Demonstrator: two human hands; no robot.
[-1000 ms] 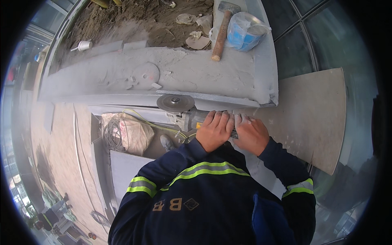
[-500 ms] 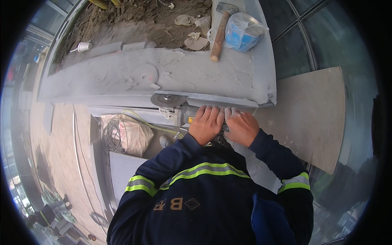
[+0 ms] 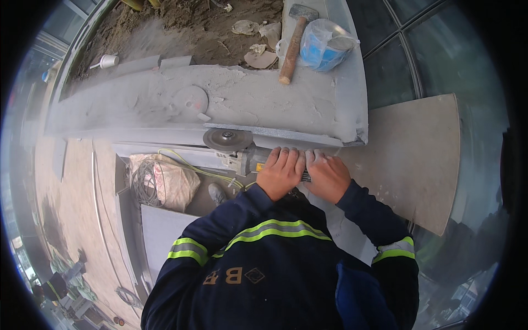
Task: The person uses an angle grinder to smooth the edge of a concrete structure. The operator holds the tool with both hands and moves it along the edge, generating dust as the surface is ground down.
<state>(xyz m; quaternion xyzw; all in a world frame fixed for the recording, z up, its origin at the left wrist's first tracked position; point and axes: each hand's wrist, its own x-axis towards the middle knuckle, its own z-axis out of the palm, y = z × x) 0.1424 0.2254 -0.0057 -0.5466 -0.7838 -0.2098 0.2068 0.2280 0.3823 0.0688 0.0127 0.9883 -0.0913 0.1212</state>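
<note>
Both my hands are wrapped round the body of an angle grinder (image 3: 239, 161). My left hand (image 3: 280, 171) is closed on it nearer the head, and my right hand (image 3: 329, 177) grips the rear end. The grinder's round disc (image 3: 227, 138) lies by the front edge of a grey stone slab (image 3: 286, 133) on the planter wall; whether it touches the edge I cannot tell. Pale dust covers my fingers and hangs over the wall's left part. A loose flat disc (image 3: 191, 100) rests on the dusty wall top (image 3: 247, 102), beyond the grinder.
A hammer (image 3: 292, 47) and a blue bucket in clear plastic (image 3: 324, 49) stand on the wall's far right. Soil (image 3: 187, 33) fills the planter. Below lie a sack (image 3: 184, 184), coiled cable (image 3: 144, 184) and a yellow-green cord (image 3: 190, 166). A large board (image 3: 412, 148) is at right.
The view has shifted slightly. The grinder's disc has come a little away from the slab's edge and shows more of its face. Both hands keep their grip.
</note>
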